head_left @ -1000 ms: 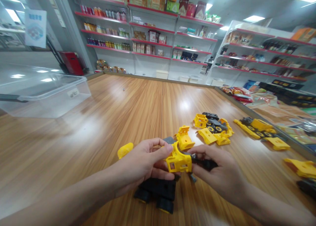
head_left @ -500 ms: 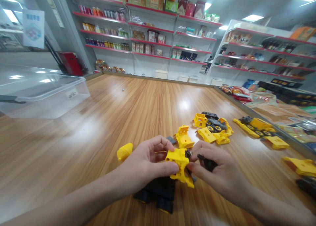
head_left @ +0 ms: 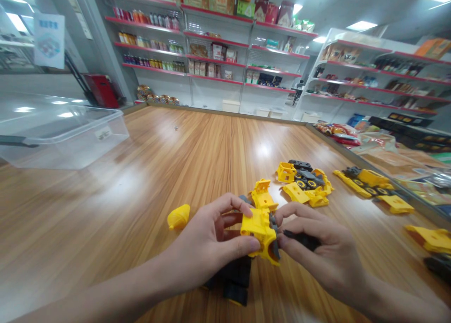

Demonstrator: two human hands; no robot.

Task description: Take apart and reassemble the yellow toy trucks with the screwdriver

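My left hand (head_left: 225, 233) grips a yellow plastic toy vehicle body (head_left: 256, 222) between thumb and fingers, above the table. Fingers of my right hand (head_left: 317, 243) close in on its right side, where a dark grey part (head_left: 274, 224) sits against the yellow shell. Inside the right hand lies a slim black handle-like piece (head_left: 303, 239), mostly covered by fingers, so its kind is unclear. Below the left hand a black wheeled chassis (head_left: 237, 278) rests on the wood, partly hidden. A rounded yellow piece (head_left: 178, 216) lies left of the hand, and a yellow bracket-like part (head_left: 263, 196) just beyond it.
Several yellow and black toy vehicle parts (head_left: 305, 182) are grouped to the right, with more (head_left: 369, 182) near the right edge. A clear plastic box (head_left: 70, 146) stands at the left of the wooden table (head_left: 197, 158). Stocked shelves (head_left: 214, 59) line the back.
The yellow body has shifted slightly right and turned a little in my left hand. The dark grey part now sits more visibly against its side; my right hand has moved slightly right.
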